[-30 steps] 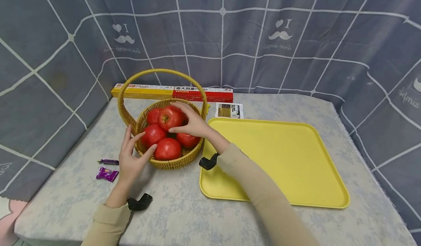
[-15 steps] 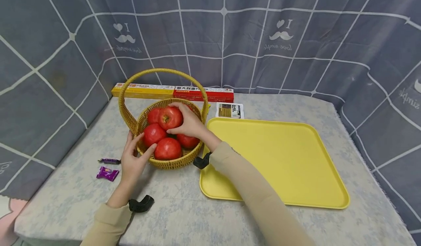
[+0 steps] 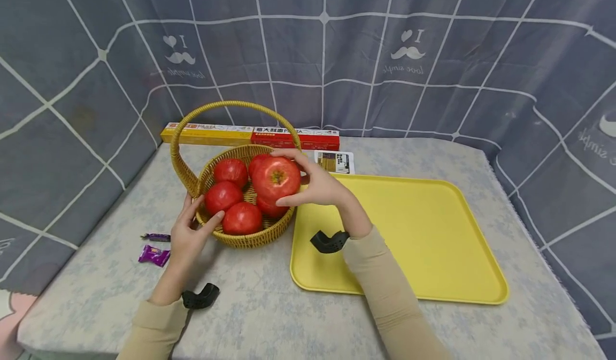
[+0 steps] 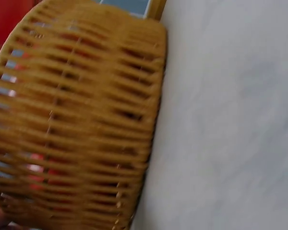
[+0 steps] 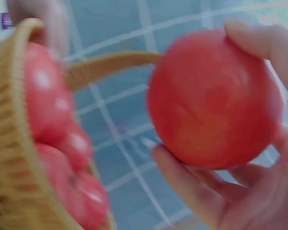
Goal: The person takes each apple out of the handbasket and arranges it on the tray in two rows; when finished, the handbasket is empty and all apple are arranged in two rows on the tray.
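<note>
My right hand [image 3: 315, 183] grips a large red tomato [image 3: 276, 177] [image 5: 213, 98], lifted above the right side of a wicker basket [image 3: 250, 236] [image 4: 77, 124]. Several more red tomatoes [image 3: 223, 196] [image 5: 48, 110] lie in the basket, which has a tall arched handle [image 3: 231, 106]. My left hand [image 3: 190, 231] rests against the basket's near-left rim, thumb on the rim and fingers along its outer wall. A yellow tray [image 3: 433, 242] lies flat just right of the basket, under my right forearm.
A long yellow-and-red box [image 3: 250, 134] and a small printed packet [image 3: 335, 162] lie behind the basket and tray. Two purple candies [image 3: 155, 254] sit left of my left hand. A grey checked curtain [image 3: 337, 55] encloses the table on three sides.
My right hand has lifted the tomato out of the pile and carried it up and right, toward the basket's right rim. The left hand stays on the basket.
</note>
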Action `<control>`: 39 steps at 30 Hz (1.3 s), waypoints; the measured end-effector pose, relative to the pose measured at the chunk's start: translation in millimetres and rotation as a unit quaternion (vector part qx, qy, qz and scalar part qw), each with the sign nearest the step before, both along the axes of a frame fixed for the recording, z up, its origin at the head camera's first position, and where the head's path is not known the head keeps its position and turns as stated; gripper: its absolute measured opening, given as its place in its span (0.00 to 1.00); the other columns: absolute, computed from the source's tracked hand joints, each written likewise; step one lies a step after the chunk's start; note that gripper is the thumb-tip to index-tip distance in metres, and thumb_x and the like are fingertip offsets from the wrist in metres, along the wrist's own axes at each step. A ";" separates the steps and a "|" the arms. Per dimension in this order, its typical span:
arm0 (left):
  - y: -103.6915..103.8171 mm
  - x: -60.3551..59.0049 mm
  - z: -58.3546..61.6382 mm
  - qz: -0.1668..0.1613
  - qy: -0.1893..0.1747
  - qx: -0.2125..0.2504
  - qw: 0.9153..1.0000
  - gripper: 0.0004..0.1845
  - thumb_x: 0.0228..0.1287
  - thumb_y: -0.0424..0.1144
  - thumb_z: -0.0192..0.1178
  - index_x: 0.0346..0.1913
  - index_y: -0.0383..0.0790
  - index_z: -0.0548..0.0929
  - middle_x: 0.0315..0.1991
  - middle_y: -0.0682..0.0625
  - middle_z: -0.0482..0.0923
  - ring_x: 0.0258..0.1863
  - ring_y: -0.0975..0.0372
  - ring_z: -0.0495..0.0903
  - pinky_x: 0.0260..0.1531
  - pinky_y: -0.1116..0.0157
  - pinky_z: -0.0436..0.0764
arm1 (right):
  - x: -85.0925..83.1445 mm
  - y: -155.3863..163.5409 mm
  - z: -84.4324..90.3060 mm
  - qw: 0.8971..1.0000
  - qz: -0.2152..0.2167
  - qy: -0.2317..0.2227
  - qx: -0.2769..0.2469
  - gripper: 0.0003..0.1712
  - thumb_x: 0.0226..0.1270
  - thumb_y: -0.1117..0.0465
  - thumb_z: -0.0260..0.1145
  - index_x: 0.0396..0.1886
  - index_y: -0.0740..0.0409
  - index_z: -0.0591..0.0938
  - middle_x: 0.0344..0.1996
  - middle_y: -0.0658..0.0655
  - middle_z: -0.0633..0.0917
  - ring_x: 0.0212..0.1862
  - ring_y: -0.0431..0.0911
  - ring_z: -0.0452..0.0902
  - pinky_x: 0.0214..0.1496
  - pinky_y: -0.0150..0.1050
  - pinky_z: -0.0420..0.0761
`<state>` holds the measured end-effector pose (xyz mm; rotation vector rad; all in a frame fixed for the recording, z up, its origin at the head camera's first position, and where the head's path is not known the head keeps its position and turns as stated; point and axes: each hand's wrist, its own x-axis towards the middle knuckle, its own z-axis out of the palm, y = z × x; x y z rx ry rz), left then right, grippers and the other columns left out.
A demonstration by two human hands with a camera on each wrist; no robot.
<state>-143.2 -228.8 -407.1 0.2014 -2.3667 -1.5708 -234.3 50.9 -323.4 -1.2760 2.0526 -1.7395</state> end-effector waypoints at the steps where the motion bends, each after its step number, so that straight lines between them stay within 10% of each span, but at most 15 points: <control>1: -1.6 0.1 0.3 -0.002 -0.004 -0.007 1.000 0.37 0.59 0.44 0.65 0.69 0.39 0.64 0.74 0.55 0.44 0.70 0.57 0.53 0.63 0.55 0.63 | -0.2 9.3 0.3 1.000 0.013 -0.008 -0.013 0.47 0.47 0.66 0.76 0.66 0.57 0.62 0.59 0.56 0.69 0.57 0.48 0.68 0.52 0.44 0.80; 7: -9.3 3.9 2.8 -0.030 -0.014 -0.043 0.999 0.36 0.62 0.47 0.62 0.70 0.39 0.62 0.74 0.52 0.44 0.70 0.54 0.53 0.60 0.68 0.66 | -13.8 50.4 -20.1 0.989 0.019 -0.103 -0.105 0.49 0.49 0.60 0.77 0.66 0.63 0.59 0.59 0.61 0.67 0.59 0.54 0.65 0.52 0.45 0.80; 12: -15.7 6.6 3.1 -0.065 0.008 -0.066 0.996 0.33 0.66 0.45 0.58 0.70 0.37 0.62 0.74 0.49 0.43 0.69 0.51 0.53 0.49 0.86 0.65 | -28.6 60.1 -46.2 0.973 -0.067 -0.183 -0.127 0.41 0.55 0.72 0.67 0.67 0.58 0.60 0.61 0.58 0.66 0.60 0.54 0.64 0.53 0.43 0.79; 21: -15.3 3.0 2.8 -0.062 0.025 -0.080 0.995 0.33 0.66 0.45 0.58 0.69 0.34 0.62 0.74 0.49 0.43 0.69 0.50 0.54 0.47 0.88 0.65 | -51.2 52.9 -82.1 0.944 -0.214 -0.237 -0.077 0.44 0.56 0.70 0.67 0.70 0.52 0.59 0.62 0.62 0.67 0.61 0.56 0.65 0.58 0.51 0.75; 39: -13.9 0.2 0.6 -0.052 0.022 -0.101 0.993 0.33 0.66 0.47 0.58 0.69 0.35 0.64 0.74 0.49 0.45 0.68 0.50 0.56 0.48 0.86 0.66 | -57.1 48.7 -110.0 0.945 -0.303 -0.103 0.072 0.42 0.52 0.54 0.74 0.66 0.52 0.65 0.56 0.57 0.72 0.54 0.53 0.72 0.56 0.49 0.75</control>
